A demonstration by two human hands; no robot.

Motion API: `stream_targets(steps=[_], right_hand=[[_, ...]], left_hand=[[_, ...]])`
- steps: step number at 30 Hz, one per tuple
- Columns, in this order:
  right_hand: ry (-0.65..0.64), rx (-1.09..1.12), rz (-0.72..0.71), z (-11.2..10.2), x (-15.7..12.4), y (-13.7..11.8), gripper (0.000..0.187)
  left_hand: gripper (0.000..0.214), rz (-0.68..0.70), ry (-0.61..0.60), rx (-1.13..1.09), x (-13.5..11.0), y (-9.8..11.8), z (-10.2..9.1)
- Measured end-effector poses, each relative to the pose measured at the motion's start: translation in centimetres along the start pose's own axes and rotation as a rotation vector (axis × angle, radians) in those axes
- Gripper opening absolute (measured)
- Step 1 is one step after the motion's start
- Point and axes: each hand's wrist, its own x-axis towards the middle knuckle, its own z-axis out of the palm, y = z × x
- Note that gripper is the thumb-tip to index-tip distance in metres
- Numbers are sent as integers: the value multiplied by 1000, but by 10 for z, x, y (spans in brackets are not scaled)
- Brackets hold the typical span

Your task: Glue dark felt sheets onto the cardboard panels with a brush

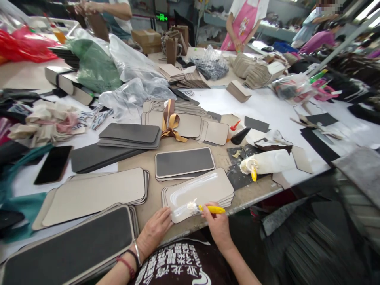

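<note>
My right hand point(219, 228) grips a brush by its yellow handle point(216, 209). Its bristles point(192, 206), clotted with white paste, touch the top beige panel point(204, 187) of a small stack near the table's front edge. A glossy wet film covers much of that panel. My left hand point(156, 228) pinches the panel's near left corner, fingers together; the thumb is mostly hidden. Just behind lies a stack topped by a dark grey panel with a beige border point(184, 162). To the right, a white plastic container point(271, 161) lies on its side, another yellow-tipped tool point(253, 174) at its pasty mouth.
Beige panels point(95, 194) and large dark panels point(71, 245) are stacked at left, beside a phone point(53, 164). Ribbon-tied panels point(190, 126), a red-tipped bottle point(233, 130) and plastic bags point(133, 95) lie farther back. Other people, one in a pink apron point(245, 21), stand beyond the table.
</note>
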Motion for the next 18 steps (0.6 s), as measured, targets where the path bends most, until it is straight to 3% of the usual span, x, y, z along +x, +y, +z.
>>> stream_targets(steps=[6,9,13,18], right_hand=[[276,-170,14,-70,42,51,33],[341,-224,-29,-91,55,62,33],[299,-258,-149,-81,43,51,28],[88,-249,-305,-49,15,23,17]], left_hand=[[32,91,-5,99,-2,-4,3],[31,111,-12,127,-1,-5,2],[32,147,-25,157,2,-5,-2],[30,141,50,150,3,-6,-3]])
